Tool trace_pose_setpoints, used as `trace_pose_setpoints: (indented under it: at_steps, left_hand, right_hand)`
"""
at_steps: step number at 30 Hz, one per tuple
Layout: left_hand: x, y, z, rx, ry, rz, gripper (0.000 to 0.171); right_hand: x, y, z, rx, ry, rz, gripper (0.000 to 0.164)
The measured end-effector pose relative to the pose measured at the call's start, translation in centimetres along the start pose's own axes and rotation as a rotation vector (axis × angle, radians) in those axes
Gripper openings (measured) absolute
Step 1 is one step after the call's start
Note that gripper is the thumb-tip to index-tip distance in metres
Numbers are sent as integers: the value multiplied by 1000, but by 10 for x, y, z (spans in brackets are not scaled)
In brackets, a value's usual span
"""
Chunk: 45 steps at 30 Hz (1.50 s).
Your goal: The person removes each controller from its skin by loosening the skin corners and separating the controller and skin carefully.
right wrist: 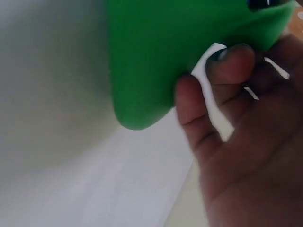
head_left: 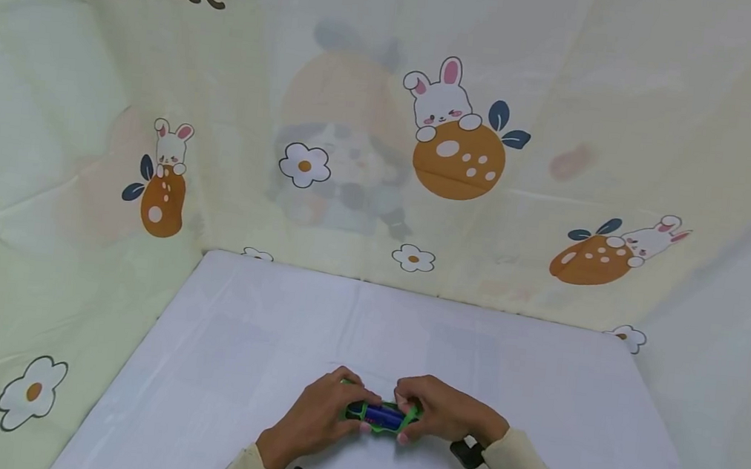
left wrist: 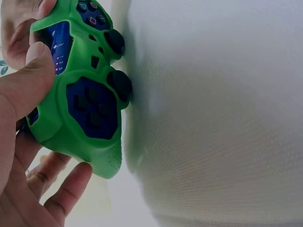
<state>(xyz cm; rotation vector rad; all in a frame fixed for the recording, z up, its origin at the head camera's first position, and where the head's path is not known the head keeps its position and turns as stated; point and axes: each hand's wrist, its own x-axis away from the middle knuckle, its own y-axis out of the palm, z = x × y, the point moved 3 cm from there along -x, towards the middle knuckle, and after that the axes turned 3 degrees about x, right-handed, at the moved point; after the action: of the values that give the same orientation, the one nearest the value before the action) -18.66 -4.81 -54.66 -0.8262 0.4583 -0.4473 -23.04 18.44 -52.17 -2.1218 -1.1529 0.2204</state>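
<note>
A blue game controller [head_left: 384,416] in a green rubbery cover [left wrist: 68,111] is held between both hands just over the white table. My left hand [head_left: 326,413] grips one end, its thumb on the edge beside the opening with small red lights. Around the other end, my right hand [head_left: 443,412] has curled fingers that pinch the cover's edge. The left wrist view shows the direction pad [left wrist: 92,106] and two black thumbsticks, which point toward the tabletop. In the right wrist view, the right fingers [right wrist: 191,101] touch a green grip; their exact hold is partly out of frame.
The white-covered table [head_left: 273,330] spreads around the hands. Cream fabric walls [head_left: 239,103] with printed rabbits, oranges and flowers stand at the back and both sides. A black wrist camera [head_left: 467,452] sits at the right wrist, another at the left.
</note>
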Motion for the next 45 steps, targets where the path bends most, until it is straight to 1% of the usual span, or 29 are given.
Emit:
trace_pose_setpoints:
  at_steps: [3, 8, 12, 17, 20, 24, 28, 31, 36, 41, 45]
  left_hand:
    - [0, 0, 0, -8, -7, -6, 39]
    - [-1, 1, -1, -12, -16, -25, 39]
    - [0, 1, 1, -2, -10, -35, 39]
    - [0, 1, 2, -7, 14, -31, 39]
    - [0, 0, 1, -10, 4, -40, 38]
    - [-1, -1, -1, -14, -27, -63, 40]
    - [-2, 1, -2, -23, -45, -71, 49]
    - [-4, 3, -5, -23, -49, -60, 51]
    - [-6, 5, -8, -29, -53, -44, 44]
    - [-6, 3, -8, -20, -68, -50, 42]
    - [-6, 4, -10, -11, -86, -55, 43]
  right_hand:
    - [4, 3, -1, 14, -53, 61, 40]
    - [12, 8, -4, 62, -87, 145, 35]
    - [19, 12, -5, 118, -91, 162, 34]
    - [24, 14, -6, 195, -86, 152, 39]
    - [28, 16, -7, 215, -89, 183, 38]
    - [34, 19, -5, 186, -114, 281, 35]
    - [37, 19, -1, 141, -145, 392, 35]
    - [39, 18, 4, 118, -130, 443, 36]
    - [43, 21, 9, 96, -123, 472, 36]
    - [47, 21, 9, 99, -138, 491, 41]
    - [50, 22, 10, 97, -123, 494, 42]
